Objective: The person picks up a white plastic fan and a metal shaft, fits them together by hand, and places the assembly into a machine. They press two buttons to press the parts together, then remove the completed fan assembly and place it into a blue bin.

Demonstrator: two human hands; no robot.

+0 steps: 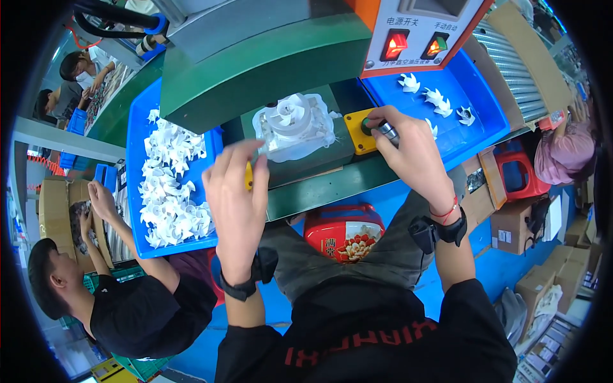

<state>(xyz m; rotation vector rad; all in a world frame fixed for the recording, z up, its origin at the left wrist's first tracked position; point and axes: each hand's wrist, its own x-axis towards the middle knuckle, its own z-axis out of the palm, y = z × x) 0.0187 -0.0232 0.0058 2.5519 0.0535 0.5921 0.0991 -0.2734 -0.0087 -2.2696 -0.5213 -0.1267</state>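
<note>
My right hand (pixel 415 150) is at the yellow button box (pixel 357 142) on the machine's front, fingertips at its green button (pixel 366 126). A short shiny metal cylinder (pixel 388 133) is held in its curled fingers. My left hand (pixel 237 198) hovers in front of a second yellow box (pixel 249 175), fingers apart and nothing seen in them; whether it touches that box I cannot tell. Between the hands, a round whitish mould (pixel 290 118) with a bladed middle sits on the press bed, wrapped in clear, ragged-edged material. The green press head (pixel 262 76) is just behind and above it.
At left, a blue tray (pixel 135 191) holds a heap of white fan impellers (pixel 169 191). Another blue tray (pixel 476 96) at right holds several impellers. Lit switches (pixel 396 45) glow on the control panel. A co-worker (pixel 128 300) sits close on the left; a red stool (pixel 514 175) stands at right.
</note>
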